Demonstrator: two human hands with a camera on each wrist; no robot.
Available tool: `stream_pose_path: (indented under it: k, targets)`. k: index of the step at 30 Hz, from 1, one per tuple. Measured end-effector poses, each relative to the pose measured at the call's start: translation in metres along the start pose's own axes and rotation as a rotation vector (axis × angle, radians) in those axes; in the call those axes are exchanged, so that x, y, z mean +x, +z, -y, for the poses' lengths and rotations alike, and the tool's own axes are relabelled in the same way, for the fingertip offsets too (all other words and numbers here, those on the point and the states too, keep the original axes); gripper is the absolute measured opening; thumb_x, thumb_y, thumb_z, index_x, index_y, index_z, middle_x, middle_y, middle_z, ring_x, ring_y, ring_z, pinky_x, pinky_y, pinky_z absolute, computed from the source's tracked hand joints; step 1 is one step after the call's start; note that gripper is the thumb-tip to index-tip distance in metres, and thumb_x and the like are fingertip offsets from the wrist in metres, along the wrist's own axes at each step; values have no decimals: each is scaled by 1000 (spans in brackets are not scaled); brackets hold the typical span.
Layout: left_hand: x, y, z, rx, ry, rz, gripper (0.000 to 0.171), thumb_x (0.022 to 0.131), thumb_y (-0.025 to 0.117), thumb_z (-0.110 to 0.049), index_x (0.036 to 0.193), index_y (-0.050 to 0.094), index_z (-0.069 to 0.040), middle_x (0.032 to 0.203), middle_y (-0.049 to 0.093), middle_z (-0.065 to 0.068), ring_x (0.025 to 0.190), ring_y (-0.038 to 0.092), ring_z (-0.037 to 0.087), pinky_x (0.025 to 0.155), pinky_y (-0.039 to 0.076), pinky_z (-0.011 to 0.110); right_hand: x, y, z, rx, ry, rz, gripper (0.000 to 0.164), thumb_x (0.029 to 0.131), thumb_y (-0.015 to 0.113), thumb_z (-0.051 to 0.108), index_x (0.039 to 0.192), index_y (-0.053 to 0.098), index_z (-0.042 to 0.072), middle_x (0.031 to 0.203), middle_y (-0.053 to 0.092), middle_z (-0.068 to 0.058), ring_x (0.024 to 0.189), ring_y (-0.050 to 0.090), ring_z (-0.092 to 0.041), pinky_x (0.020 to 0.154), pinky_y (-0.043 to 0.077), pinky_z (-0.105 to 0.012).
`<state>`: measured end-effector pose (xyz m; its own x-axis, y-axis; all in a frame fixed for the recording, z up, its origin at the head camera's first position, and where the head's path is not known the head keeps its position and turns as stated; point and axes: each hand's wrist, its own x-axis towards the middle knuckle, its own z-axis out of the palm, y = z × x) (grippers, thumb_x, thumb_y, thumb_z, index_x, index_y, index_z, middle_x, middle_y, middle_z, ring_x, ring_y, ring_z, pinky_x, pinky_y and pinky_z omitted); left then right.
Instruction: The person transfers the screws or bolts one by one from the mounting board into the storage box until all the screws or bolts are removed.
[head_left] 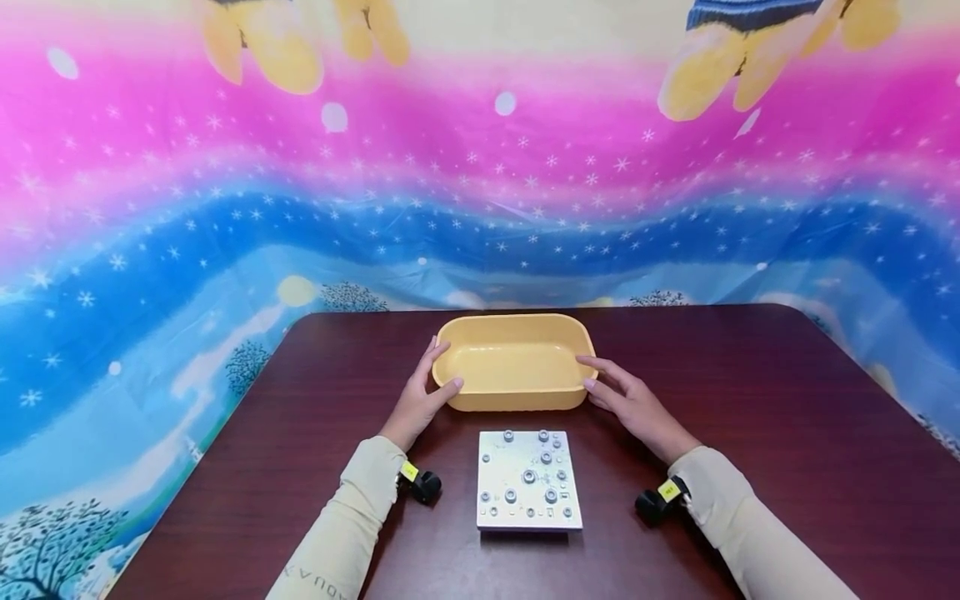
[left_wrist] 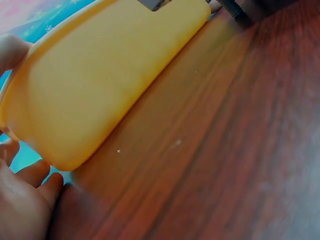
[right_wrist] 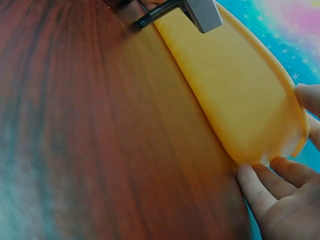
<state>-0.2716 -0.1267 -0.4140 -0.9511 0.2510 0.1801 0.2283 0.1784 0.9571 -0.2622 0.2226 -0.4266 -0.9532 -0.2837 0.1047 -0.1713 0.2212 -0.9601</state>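
A yellow oblong plastic basin (head_left: 517, 401) with rounded corners stands on the table, its inside bare. My left hand (head_left: 416, 404) grips its left end, thumb over the rim; in the left wrist view the other fingers (left_wrist: 49, 187) lie against the outer wall. At the opposite end my right hand (head_left: 637, 408) holds the basin by the rim, and several fingertips (right_wrist: 245, 172) touch the low outer side in the right wrist view. A square silver metal plate (head_left: 502, 458) studded with several bolts lies between my forearms, nearer to me than the basin.
The dark red-brown wooden table (head_left: 787, 433) has a glossy top and rounded far corners. Behind it hangs a colourful snow-patterned cloth (head_left: 480, 208). A threaded bolt (right_wrist: 155, 15) and a grey metal piece (right_wrist: 204, 15) cross the top of the right wrist view.
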Motion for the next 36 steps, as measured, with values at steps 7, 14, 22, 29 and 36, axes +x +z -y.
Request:
stream_pose_path:
  k: [7,14,22,29,36]
  targets:
    - [10,0,26,-24,1,-17,68,91,66,-30,150,32,-29,161,3,-10,146,3,9,117,13,40,0,-1,0,5,25,-7,51,95,58,38,143,47,24,150,36,-9,129,46,-28,96,46,-34]
    - [8,2,26,-46,-23,-29,65,92,64,-30,149,32,-34,156,26,2,136,37,18,109,31,39,0,-1,2,31,29,-3,52,95,59,36,143,46,23,149,38,-11,129,45,-28,96,46,-34]
    - [8,6,24,-1,-33,-69,60,94,59,-25,148,34,-33,155,28,4,137,34,20,110,28,42,-1,0,7,14,52,-32,51,93,61,37,140,50,22,147,41,-11,125,50,-28,92,49,-37]
    - [6,13,22,65,-57,-119,53,95,50,-20,144,38,-37,153,32,-1,137,32,17,111,27,43,-5,1,10,16,80,-58,50,93,60,38,138,53,18,145,42,-13,123,52,-31,89,51,-40]
    - [1,15,20,77,-47,-149,54,93,46,-14,144,40,-30,151,35,-1,134,35,19,109,28,42,-10,5,14,3,100,-61,49,94,60,37,138,52,15,144,43,-13,120,55,-31,90,51,-41]
